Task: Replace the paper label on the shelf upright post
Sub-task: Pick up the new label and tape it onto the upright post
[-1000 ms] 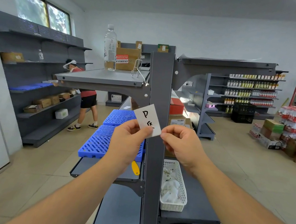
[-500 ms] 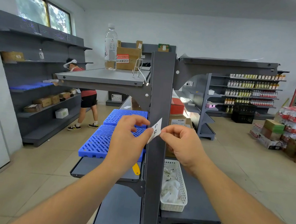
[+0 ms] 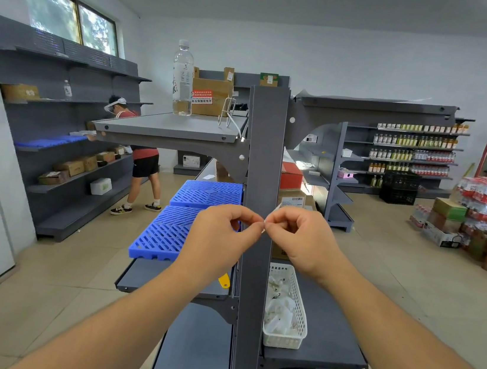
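The grey shelf upright post (image 3: pixel 266 144) rises straight ahead of me, its face bare. In front of it, at mid height, my left hand (image 3: pixel 220 240) and my right hand (image 3: pixel 300 239) meet fingertip to fingertip. Between them they pinch the white paper label (image 3: pixel 263 228), which is turned edge-on so only a thin sliver shows; its writing is hidden.
A white mesh basket (image 3: pixel 293 336) with plastic bags sits on the right lower shelf. Blue plastic grids (image 3: pixel 188 214) and a yellow tool (image 3: pixel 224 281) lie on the left shelf. A water bottle (image 3: pixel 182 78) and a cardboard box (image 3: pixel 210 95) stand on top. A person (image 3: pixel 139 155) works at the left wall shelves.
The label has turned from facing me to edge-on, and both hands have drawn closer together around it in front of the post.
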### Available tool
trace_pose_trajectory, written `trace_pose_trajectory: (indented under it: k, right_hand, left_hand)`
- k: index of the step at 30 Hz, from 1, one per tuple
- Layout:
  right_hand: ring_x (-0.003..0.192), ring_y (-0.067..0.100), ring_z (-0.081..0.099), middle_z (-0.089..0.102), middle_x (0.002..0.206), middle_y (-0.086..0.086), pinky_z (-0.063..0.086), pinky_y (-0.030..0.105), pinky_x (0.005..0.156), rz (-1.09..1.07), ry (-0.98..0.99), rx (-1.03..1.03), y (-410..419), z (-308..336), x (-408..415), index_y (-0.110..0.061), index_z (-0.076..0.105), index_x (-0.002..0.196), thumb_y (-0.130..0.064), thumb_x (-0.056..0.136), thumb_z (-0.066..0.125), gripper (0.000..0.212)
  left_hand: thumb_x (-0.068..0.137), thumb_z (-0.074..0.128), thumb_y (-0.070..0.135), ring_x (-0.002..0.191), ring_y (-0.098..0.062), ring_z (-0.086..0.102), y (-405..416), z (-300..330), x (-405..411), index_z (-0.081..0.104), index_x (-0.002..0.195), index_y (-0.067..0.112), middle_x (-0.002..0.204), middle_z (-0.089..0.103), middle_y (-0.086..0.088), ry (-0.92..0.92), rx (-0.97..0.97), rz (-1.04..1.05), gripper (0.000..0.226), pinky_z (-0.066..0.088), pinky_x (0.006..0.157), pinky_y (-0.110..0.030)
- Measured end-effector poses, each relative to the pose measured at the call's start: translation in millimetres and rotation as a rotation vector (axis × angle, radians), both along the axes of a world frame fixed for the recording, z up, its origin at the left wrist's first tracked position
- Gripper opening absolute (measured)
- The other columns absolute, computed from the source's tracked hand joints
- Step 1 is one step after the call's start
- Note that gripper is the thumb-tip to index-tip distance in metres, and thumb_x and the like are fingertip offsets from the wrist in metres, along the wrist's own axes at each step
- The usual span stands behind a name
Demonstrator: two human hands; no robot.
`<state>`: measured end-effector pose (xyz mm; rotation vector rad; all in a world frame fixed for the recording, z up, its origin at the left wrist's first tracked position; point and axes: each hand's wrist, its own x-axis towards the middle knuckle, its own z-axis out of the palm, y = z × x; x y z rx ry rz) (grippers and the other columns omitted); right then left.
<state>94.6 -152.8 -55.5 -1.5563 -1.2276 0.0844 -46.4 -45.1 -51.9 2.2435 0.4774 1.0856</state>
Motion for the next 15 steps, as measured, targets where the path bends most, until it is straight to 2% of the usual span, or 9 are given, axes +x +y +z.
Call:
trace_pose_trajectory:
  k: [2,3,6,10,12,15]
  right_hand:
    - [0.053,0.002,0.047,0.059,0.060,-0.009,0.042,0.017,0.054,-0.003,-0.013,0.002,-1,0,0,-0.022,0.074,0.077,-0.010,0.092,0.069,0.020]
    - [0.053,0.001,0.047,0.059,0.060,-0.009,0.042,0.016,0.054,-0.004,-0.019,0.004,-1,0,0,-0.021,0.074,0.078,-0.010,0.092,0.069,0.019]
    - [0.054,0.002,0.047,0.059,0.062,-0.006,0.043,0.017,0.054,-0.014,-0.023,0.002,-3,-1,4,-0.016,0.076,0.081,-0.010,0.092,0.069,0.015]
    - [0.058,0.004,0.051,0.061,0.065,-0.006,0.047,0.017,0.059,-0.066,-0.006,-0.009,-6,-8,15,-0.015,0.076,0.083,-0.010,0.091,0.069,0.013]
    - [0.057,0.001,0.051,0.062,0.064,-0.006,0.047,0.014,0.058,-0.091,0.035,-0.018,-8,-13,21,-0.014,0.077,0.085,-0.010,0.091,0.069,0.012]
    - [0.054,0.001,0.048,0.061,0.063,-0.005,0.044,0.013,0.054,-0.127,0.053,-0.040,-9,-21,31,-0.014,0.077,0.084,-0.011,0.091,0.069,0.012]
  left_hand:
    - [0.089,0.070,0.030,0.071,-0.011,0.059,-1,-1,2,0.075,0.083,0.037,0.072,0.070,0.011,-0.016,-0.032,-0.007,0.010,0.050,0.060,-0.027]
    - [0.089,0.070,0.029,0.070,-0.012,0.059,-2,-1,3,0.076,0.083,0.035,0.072,0.071,0.009,-0.024,-0.053,-0.012,0.011,0.050,0.060,-0.027]
    - [0.089,0.069,0.025,0.064,-0.005,0.058,-3,-1,5,0.076,0.081,0.031,0.070,0.070,0.010,-0.070,-0.135,-0.025,0.013,0.048,0.055,-0.018]
    - [0.089,0.069,0.018,0.071,-0.003,0.064,-2,1,7,0.076,0.079,0.031,0.073,0.073,0.012,-0.116,-0.235,-0.001,0.018,0.051,0.056,-0.016]
    - [0.090,0.068,0.018,0.066,0.004,0.062,-1,2,6,0.076,0.079,0.030,0.072,0.072,0.016,-0.133,-0.281,0.012,0.019,0.048,0.050,-0.014]
    - [0.092,0.067,0.018,0.062,0.005,0.060,0,3,5,0.077,0.081,0.026,0.073,0.072,0.014,-0.154,-0.310,0.030,0.017,0.044,0.048,-0.010]
